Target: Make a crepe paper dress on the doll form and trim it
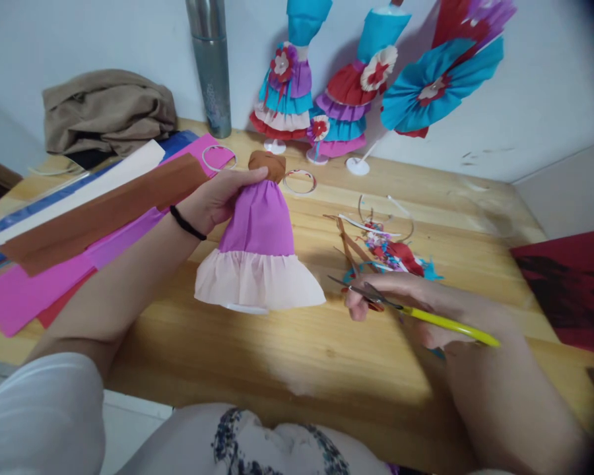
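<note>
Looked like a hold-up-and-check step. Pinched the paper dress (264,221) at its brown bodice (273,163) with left hand (222,191), nearly closed, thumb across the front; couldn't make out the fingers behind. Curled right hand (443,293) round yellow-handled scissors (450,323), with blades slightly parted, pointed toward the dress but apart from it. From this pose, called for a steady, light pinch and blades clear of the thin hem.

Showed the dress upright, facing the camera, over the middle of the counter (297,363), between its left and right edges; couldn't tell if touching. Had a gathered purple skirt (272,231), a wide pale ruffle (257,280) flared below and a white sliver (247,308) under the hem. Looked soft, easily creased.

Saw coloured paper sheets (113,208) toward the left edge, scraps (400,257) just beyond right hand, finished-looking dresses on stands (299,82) along the far edge.
</note>
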`<state>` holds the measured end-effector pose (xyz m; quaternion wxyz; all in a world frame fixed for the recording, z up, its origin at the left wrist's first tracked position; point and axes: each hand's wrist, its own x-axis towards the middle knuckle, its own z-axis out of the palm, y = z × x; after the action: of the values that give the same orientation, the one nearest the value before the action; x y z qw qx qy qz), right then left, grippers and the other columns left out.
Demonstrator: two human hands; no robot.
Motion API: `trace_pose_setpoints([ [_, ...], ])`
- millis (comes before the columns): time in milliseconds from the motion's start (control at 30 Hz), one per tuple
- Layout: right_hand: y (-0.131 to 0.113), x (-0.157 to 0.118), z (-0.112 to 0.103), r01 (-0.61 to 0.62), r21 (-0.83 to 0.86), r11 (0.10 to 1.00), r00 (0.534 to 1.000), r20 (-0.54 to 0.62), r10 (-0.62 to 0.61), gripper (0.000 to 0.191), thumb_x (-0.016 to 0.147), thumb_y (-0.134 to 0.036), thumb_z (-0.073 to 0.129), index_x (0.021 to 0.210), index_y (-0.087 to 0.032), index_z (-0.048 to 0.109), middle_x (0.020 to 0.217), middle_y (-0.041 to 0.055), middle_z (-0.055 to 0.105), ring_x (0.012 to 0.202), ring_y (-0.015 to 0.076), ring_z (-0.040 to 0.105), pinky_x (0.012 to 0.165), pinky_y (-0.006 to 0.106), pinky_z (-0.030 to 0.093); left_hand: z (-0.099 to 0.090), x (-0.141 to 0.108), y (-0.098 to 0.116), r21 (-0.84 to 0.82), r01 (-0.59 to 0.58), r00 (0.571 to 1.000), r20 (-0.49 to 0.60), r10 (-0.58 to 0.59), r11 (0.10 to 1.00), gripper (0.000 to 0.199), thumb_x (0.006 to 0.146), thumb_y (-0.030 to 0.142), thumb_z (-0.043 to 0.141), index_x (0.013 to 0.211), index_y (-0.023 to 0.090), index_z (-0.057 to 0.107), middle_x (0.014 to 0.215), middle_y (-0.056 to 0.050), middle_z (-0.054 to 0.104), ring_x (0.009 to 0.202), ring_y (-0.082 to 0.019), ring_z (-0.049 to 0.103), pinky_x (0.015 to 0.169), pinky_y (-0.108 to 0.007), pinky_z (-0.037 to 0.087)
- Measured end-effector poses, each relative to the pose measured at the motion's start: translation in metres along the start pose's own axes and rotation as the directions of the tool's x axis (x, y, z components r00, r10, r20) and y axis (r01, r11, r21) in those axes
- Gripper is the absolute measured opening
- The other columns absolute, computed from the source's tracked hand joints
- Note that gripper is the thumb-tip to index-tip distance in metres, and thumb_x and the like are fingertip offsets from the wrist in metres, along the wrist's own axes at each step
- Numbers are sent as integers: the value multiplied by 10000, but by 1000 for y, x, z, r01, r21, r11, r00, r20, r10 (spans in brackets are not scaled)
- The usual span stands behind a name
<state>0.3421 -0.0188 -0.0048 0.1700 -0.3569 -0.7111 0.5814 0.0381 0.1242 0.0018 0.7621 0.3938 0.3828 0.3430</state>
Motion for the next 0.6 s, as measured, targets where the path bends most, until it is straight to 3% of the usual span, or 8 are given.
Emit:
trace_pose_setpoints([
  [100, 2, 2, -2, 45, -21, 999, 989, 139, -42, 672, 885, -765, 548, 1195, -187, 694, 957, 101, 692, 841, 189, 669, 752, 299, 548, -2, 2, 2, 12, -13, 1000, -11, 14, 1000, 212, 976, 190, 592, 777, 156, 655, 670, -1, 676, 630, -110, 582, 706, -276, 474],
  [200, 4, 1, -4, 11, 43, 999, 992, 123, -16, 670, 908, -738, 545, 1264, -182, 662, 972, 96, 682, 806, 172, 651, 719, 300, 547, -2, 6, 1, 58, -70, 997, -15, 71, 996, 197, 946, 193, 623, 756, 165, 665, 659, -9, 659, 602, -112, 571, 621, -268, 457],
  [367, 5, -4, -2, -14, 180, 984, 1000, 3, 13, 646, 868, -715, 620, 1237, -188, 677, 972, 84, 684, 772, 165, 620, 699, 309, 518, 5, 4, 7, 141, -304, 952, 10, 306, 942, 289, 901, 281, 717, 644, 181, 631, 609, 0, 593, 541, -93, 505, 528, -261, 393],
  [433, 6, -5, -2, -4, 228, 974, 999, -43, 14, 614, 871, -714, 609, 1200, -202, 692, 941, 77, 679, 736, 164, 601, 672, 307, 495, 12, -1, 13, 168, -464, 884, 23, 468, 870, 252, 890, 311, 746, 684, 195, 657, 650, 7, 618, 600, -109, 534, 578, -271, 427],
  [500, 9, -4, -2, -3, 256, 967, 997, -72, 22, 602, 875, -726, 588, 1171, -214, 699, 917, 73, 677, 696, 159, 586, 654, 308, 483, 19, -4, 18, 229, -627, 770, 33, 638, 745, 175, 866, 317, 776, 746, 221, 695, 747, 7, 676, 726, -151, 600, 658, -294, 475],
  [600, 14, -2, -2, 12, 321, 947, 997, -70, 11, 649, 863, -746, 588, 1174, -184, 683, 924, 83, 689, 666, 152, 601, 637, 302, 499, 30, -4, 17, 343, -743, 636, 90, 767, 575, 126, 801, 329, 842, 797, 262, 736, 875, 11, 716, 867, -192, 630, 760, -335, 510],
])
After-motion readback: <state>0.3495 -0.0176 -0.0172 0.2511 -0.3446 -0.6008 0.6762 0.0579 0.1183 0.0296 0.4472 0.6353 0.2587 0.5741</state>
